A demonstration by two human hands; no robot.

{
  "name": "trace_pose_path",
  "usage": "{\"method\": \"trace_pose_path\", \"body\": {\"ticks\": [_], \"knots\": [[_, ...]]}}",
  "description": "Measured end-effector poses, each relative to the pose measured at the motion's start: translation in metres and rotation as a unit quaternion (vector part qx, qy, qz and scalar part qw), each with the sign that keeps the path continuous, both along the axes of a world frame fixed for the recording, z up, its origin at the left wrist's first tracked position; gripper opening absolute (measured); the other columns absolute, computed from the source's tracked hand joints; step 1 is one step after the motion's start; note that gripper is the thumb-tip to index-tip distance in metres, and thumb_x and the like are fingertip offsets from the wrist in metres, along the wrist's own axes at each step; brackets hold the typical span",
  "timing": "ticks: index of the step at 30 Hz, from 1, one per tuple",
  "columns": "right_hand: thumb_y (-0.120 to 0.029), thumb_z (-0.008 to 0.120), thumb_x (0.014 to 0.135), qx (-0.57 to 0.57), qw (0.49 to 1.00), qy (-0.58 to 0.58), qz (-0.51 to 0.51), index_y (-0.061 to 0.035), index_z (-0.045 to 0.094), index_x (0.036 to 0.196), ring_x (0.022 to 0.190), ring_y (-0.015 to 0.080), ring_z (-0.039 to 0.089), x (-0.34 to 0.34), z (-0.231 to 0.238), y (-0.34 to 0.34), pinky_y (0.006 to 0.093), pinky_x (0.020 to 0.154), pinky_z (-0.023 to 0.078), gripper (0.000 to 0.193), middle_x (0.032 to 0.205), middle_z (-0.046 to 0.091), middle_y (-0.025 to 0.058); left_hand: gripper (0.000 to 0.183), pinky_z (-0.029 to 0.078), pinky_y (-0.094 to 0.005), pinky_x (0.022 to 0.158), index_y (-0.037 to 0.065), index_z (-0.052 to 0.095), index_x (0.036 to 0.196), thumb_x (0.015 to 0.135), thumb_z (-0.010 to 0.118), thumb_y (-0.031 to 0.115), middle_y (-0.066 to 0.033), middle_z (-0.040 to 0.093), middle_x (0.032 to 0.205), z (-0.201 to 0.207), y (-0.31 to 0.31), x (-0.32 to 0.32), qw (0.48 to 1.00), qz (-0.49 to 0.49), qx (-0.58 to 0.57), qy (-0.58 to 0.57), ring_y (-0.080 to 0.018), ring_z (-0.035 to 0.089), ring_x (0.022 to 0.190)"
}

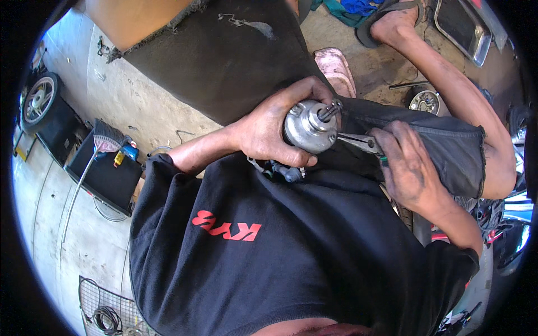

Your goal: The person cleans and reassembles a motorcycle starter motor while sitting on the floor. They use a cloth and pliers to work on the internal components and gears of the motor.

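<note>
My left hand [266,126] is wrapped round a silver metal starter motor [307,131], with the thumb on the near side and fingers on the far side. Its toothed shaft [328,113] points up and to the right. In my right hand [412,165] is a pair of long-nosed pliers [358,141], with a bit of green handle showing by the fingers. The jaw tips reach the right side of the motor's housing; whether they grip anything there I cannot tell. A dark rubber-booted cable end [288,171] lies just below my left thumb.
My legs in dark shorts [431,131] lie beyond my hands. A round metal part [426,102] and a pink tray-like object [335,70] are on the floor. To the left are a black bin [106,173], a brush [109,140] and a wheel [40,98].
</note>
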State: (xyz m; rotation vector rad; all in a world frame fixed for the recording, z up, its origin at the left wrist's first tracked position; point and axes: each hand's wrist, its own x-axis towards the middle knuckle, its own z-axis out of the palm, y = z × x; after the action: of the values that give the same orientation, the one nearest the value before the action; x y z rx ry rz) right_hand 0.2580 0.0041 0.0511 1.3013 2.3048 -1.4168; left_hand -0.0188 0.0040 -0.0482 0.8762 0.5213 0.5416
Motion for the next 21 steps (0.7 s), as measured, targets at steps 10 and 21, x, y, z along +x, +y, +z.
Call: {"method": "trace_pose_path", "body": {"ticks": [10, 21], "knots": [[-0.009, 0.054, 0.082, 0.088, 0.981, 0.02, 0.17, -0.0136, 0.059, 0.127, 0.108, 0.0337, 0.057, 0.005, -0.029, 0.026, 0.0548, 0.111, 0.038, 0.046, 0.108, 0.055, 0.0138, 0.064, 0.047, -0.038, 0.089, 0.004, 0.046, 0.116, 0.067, 0.085, 0.016, -0.0165, 0.059, 0.11, 0.0, -0.005, -0.004, 0.997, -0.026, -0.034, -0.058, -0.0249, 0.058, 0.103], [-0.022, 0.056, 0.083, 0.159, 0.955, -0.027, 0.247, -0.0162, 0.058, 0.128, 0.113, 0.0265, 0.055, 0.002, -0.032, 0.034, 0.0613, 0.117, 0.031, 0.046, 0.108, 0.055, 0.0095, 0.063, 0.047, -0.0374, 0.09, 0.005, 0.047, 0.114, 0.066, 0.085, 0.014, -0.0157, 0.058, 0.111, 0.0, -0.003, -0.002, 0.999, -0.024, 0.0, -0.02, -0.0239, 0.058, 0.102]]}}
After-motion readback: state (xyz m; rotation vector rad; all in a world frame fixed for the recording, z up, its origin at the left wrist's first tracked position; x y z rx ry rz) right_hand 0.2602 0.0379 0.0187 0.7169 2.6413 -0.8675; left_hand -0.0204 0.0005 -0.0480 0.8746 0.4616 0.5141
